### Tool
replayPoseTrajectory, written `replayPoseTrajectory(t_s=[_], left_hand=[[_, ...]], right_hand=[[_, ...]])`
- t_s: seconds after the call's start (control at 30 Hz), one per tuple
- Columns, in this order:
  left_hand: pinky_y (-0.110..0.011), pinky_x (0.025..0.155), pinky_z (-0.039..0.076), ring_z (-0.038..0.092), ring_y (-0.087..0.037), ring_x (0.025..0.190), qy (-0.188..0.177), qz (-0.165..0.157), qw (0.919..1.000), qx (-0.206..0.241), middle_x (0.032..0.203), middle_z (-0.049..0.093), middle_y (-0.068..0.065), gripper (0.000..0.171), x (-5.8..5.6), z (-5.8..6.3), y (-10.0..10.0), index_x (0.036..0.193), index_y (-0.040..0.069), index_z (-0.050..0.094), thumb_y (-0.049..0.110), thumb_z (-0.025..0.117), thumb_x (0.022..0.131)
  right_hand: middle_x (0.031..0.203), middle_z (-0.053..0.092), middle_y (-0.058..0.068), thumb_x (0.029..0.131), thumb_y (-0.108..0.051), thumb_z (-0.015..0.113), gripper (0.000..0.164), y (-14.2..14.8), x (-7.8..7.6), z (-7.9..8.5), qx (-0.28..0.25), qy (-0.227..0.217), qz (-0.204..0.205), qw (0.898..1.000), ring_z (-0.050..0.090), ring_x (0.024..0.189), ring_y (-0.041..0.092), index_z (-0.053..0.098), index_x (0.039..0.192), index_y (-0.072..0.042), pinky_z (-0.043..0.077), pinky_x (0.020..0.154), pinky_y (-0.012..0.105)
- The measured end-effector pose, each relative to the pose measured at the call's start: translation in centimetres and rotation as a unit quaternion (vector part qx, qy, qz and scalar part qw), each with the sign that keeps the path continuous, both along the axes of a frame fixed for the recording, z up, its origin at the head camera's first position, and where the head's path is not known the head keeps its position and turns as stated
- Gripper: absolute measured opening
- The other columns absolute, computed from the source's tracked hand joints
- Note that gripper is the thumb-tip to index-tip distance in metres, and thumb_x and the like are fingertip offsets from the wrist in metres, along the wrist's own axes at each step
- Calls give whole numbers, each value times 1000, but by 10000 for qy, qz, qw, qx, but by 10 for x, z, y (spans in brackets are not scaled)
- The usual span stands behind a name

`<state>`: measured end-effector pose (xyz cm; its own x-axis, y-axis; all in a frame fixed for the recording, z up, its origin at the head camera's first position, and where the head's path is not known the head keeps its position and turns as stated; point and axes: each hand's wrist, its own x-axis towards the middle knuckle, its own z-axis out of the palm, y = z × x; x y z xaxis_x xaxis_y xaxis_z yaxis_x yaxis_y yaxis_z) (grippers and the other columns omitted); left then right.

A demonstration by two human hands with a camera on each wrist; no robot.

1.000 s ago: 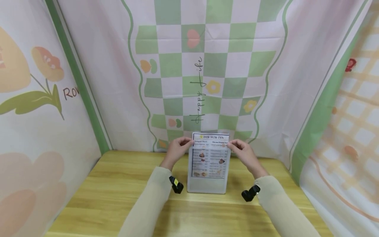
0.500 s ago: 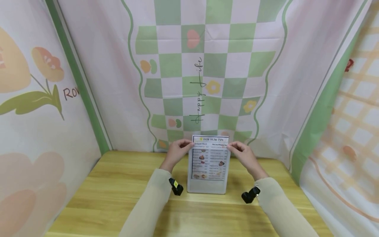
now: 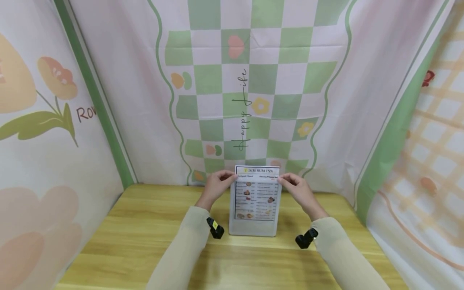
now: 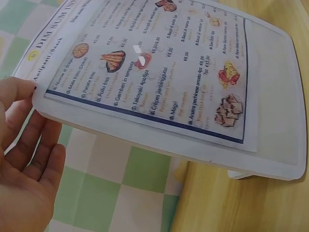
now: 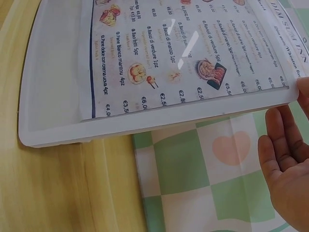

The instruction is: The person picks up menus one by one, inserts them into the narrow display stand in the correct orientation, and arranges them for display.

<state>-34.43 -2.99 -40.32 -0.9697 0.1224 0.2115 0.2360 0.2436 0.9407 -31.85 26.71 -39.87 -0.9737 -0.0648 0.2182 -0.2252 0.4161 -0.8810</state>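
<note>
A printed "DIM SUM INN" menu sheet (image 3: 258, 201) sits partly inside a white-rimmed display stand (image 3: 252, 228) with a clear front. The stand leans upright on the table, and the sheet's title strip sticks out above its top edge. A blank band shows below the sheet inside the stand. My left hand (image 3: 217, 187) pinches the sheet's left edge at the stand's top left corner; the thumb lies on the front in the left wrist view. At the opposite corner, my right hand (image 3: 298, 189) pinches the sheet's right edge. Its other fingers are loosely bent behind in the right wrist view.
The stand rests on a yellow wood-grain table (image 3: 152, 237). Behind it hangs a green-and-white checked curtain (image 3: 261, 80), with printed cloths at the left and right. A black wrist camera (image 3: 215, 228) is strapped at each sleeve cuff.
Over the past second the menu sheet has slid slightly lower into the stand, both hands moving down a little with it. In the last half second almost nothing has moved.
</note>
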Motion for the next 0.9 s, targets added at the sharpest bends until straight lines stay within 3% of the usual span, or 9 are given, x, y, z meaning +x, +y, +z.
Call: replayPoseTrajectory(t_s=[0.2, 0.3, 0.43, 0.67, 0.9], left_hand=[[-36, 88, 52, 62, -16, 99, 48, 45, 9999, -121, 103, 69, 4, 26, -2, 10, 1, 109, 19, 74, 40, 71, 94], [-37, 88, 51, 62, -16, 98, 98, 14, 9999, -117, 103, 69, 4, 27, -4, 15, 1, 110, 19, 73, 40, 71, 94], [-37, 89, 51, 61, -16, 99, 125, -1, 9999, -89, 104, 68, 5, 28, -7, 20, 1, 110, 20, 73, 43, 70, 94], [-37, 86, 51, 62, -17, 98, 119, -94, 9999, 6, 103, 69, 4, 24, -7, 26, 0, 108, 22, 74, 42, 70, 94], [-36, 86, 51, 62, -17, 97, 107, -91, 9999, -42, 103, 69, 4, 23, -6, 26, 1, 108, 22, 73, 41, 70, 95]], right_hand=[[117, 61, 19, 103, -27, 59, 37, -6, 11, 13, -71, -59, 67, 9999, 53, 112, 36, 61, 123, 4, 40, 97, 42], [117, 62, 17, 102, -33, 61, 40, 1, -1, 0, -79, -27, 18, 10000, 54, 110, 30, 62, 123, 1, 40, 96, 41], [116, 62, 15, 100, -40, 62, 45, 3, -4, -3, 21, 60, -35, 10000, 54, 108, 27, 63, 123, -1, 41, 95, 40], [119, 60, 15, 101, -46, 58, 50, 2, -6, 3, 143, 48, -73, 9999, 52, 109, 25, 62, 124, -1, 42, 95, 41], [118, 60, 16, 101, -47, 57, 53, 0, -11, 19, 53, 195, -50, 9998, 54, 106, 23, 61, 125, 0, 44, 94, 40]])
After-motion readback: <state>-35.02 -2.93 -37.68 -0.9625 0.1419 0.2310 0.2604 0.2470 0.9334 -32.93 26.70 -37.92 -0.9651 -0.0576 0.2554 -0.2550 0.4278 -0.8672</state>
